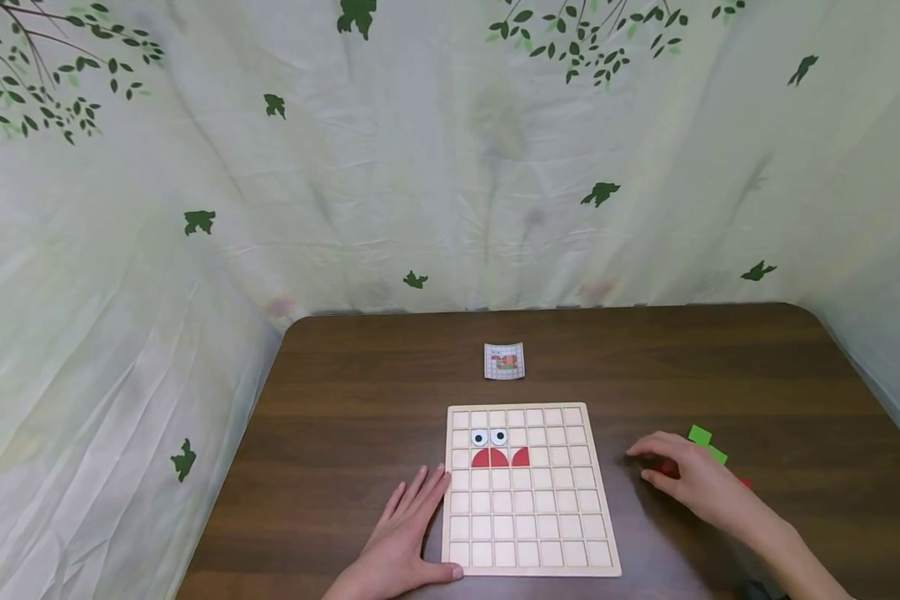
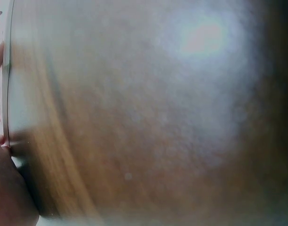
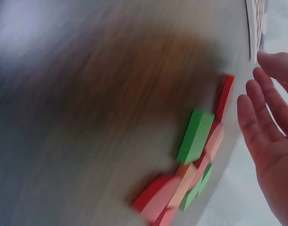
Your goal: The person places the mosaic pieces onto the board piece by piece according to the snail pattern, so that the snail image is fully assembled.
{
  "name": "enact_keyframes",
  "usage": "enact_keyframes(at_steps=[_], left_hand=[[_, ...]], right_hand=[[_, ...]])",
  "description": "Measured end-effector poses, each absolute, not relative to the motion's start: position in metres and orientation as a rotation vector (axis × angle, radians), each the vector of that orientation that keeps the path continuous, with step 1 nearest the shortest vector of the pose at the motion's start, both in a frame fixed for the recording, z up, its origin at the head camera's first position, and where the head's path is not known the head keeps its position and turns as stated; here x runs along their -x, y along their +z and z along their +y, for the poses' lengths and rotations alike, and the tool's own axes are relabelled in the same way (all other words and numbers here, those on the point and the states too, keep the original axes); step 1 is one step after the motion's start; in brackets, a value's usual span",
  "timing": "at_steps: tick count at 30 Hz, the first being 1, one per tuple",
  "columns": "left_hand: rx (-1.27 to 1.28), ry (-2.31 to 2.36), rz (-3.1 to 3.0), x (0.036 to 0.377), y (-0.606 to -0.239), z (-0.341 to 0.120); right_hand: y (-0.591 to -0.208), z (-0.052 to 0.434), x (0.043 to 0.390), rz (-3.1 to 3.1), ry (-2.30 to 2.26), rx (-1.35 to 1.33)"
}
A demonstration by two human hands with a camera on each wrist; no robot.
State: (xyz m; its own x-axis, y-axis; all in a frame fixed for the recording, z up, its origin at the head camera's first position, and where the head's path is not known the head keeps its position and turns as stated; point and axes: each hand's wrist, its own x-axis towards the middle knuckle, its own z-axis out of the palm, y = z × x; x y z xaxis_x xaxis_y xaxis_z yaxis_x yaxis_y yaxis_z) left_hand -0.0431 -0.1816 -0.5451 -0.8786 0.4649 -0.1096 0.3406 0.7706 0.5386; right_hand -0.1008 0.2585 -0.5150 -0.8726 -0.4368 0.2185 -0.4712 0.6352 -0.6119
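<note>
A pale wooden grid board [image 1: 536,502] lies on the table in the head view. Two eye tiles [image 1: 479,438] sit in its upper left cells, with three red quarter-round tiles [image 1: 520,457] in the row below. My left hand [image 1: 405,537] rests at the board's left side, fingers extended to the edge and thumb at the bottom left corner. To the right, my right hand [image 1: 693,477] hovers over loose blocks, fingers loosely bent. In the right wrist view, its fingers are apart from a green block [image 3: 196,136], a red curved block [image 3: 157,195] and an orange block [image 3: 182,184].
A small picture card [image 1: 504,361] lies beyond the board on the dark wooden table [image 1: 360,392]. Behind hangs a pale curtain [image 1: 435,167] with leaf prints. Another green block [image 1: 699,434] shows just past my right hand.
</note>
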Motion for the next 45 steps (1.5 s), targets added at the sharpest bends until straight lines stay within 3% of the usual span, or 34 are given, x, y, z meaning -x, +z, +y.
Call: enact_keyframes(at_steps=[31, 45], left_hand=[[-0.661, 0.775, 2.757, 0.041, -0.544, -0.182], [-0.616, 0.79, 2.719, 0.042, -0.542, -0.18]], right_hand=[[-0.527, 0.276, 0.1, -2.675, 0.681, -0.906], [-0.521, 0.258, 0.101, -2.745, 0.933, -0.774]])
